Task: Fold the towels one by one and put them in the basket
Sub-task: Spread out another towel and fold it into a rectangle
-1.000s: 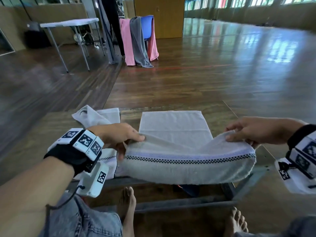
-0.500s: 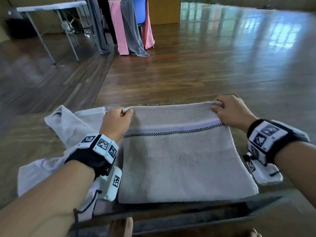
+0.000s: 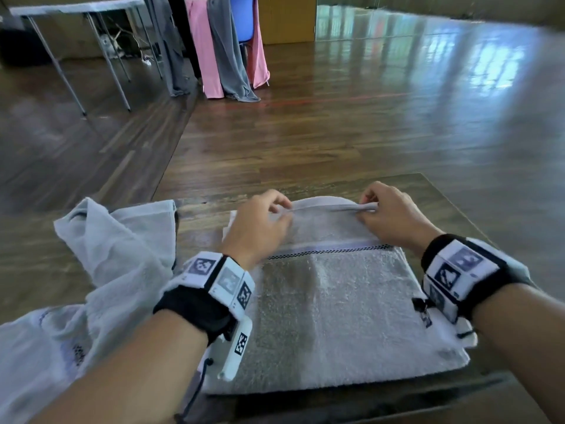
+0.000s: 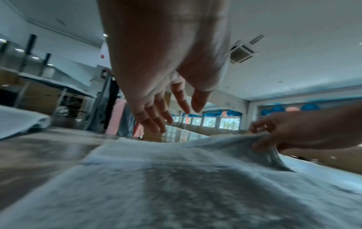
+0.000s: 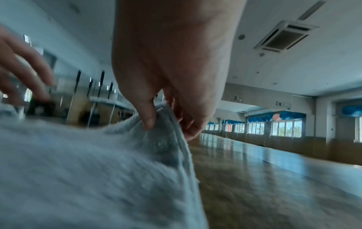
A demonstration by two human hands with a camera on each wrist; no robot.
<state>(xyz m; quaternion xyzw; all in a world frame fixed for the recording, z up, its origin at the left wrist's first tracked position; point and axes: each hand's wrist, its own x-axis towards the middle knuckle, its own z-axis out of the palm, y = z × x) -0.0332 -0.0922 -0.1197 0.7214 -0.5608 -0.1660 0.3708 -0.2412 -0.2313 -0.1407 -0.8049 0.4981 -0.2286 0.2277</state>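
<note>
A grey-white towel [image 3: 330,316] with a checked stripe lies folded on the wooden table [image 3: 437,209] in front of me. My right hand [image 3: 371,208] pinches its far edge between thumb and fingers and lifts it slightly, as the right wrist view shows [image 5: 162,122]. My left hand [image 3: 279,209] hovers over the far left part of the towel. In the left wrist view its fingers [image 4: 156,124] are spread and hold nothing. No basket is in view.
A second white towel [image 3: 116,270] lies crumpled on the table to the left. Pink and grey towels [image 3: 226,47] hang over a blue chair at the back. A folding table [image 3: 76,7] stands at the back left on the wooden floor.
Both hands carried the near edge over to the far edge, folding the towel in half. Since then the left hand has let go and the right hand has moved inward along the far edge.
</note>
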